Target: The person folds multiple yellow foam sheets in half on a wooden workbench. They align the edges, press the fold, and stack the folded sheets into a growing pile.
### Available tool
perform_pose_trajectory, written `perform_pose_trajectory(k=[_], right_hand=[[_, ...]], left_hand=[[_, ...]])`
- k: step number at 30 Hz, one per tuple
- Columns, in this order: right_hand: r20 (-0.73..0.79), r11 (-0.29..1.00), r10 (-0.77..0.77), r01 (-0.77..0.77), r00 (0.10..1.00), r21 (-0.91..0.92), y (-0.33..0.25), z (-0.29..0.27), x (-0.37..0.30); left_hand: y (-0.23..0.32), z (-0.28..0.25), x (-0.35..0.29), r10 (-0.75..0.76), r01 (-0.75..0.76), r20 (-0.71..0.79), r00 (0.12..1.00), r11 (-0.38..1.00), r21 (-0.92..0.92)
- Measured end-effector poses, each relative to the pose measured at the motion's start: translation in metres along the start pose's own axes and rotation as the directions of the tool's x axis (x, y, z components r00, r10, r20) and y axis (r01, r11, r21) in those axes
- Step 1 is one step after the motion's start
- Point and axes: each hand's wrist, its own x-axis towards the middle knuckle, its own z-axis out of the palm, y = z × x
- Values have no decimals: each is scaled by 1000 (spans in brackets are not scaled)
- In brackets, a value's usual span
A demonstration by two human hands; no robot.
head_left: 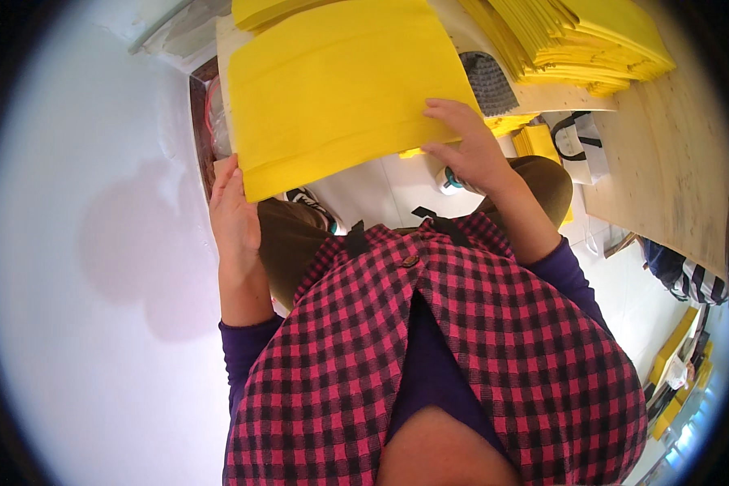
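A flat yellow sheet, cloth-like and smooth, lies over the worktop in front of me, its near edge reaching past the table's front. My left hand is upright at the sheet's near left corner, fingers stretched along the edge. At the near right side, my right hand has its fingertips on the sheet and its thumb apart from them by the near edge. Neither hand is visibly closed round the sheet.
Folded yellow pieces are stacked at the far right, beside a dark grey textured pad. A white bag with black handles and a wooden board are to the right. A white wall stands close on the left.
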Motion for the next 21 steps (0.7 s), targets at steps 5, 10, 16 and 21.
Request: perform_pose_trajectory(k=[5, 10, 16, 21], right_hand=[[87, 991, -106, 112, 991, -68, -17, 18, 9], [156, 976, -195, 207, 968, -63, -37, 43, 26], [237, 946, -258, 294, 936, -133, -63, 75, 44], [223, 932, -257, 302, 940, -199, -70, 87, 51]], left_hand=[[6, 3, -2, 24, -24, -27, 999, 1000, -14], [8, 2, -3, 26, -26, 16, 1000, 1000, -14], [8, 0, 3, 21, -22, 21, 1000, 998, 55], [10, 0, 7, 10, -8, -24, 1000, 997, 80]])
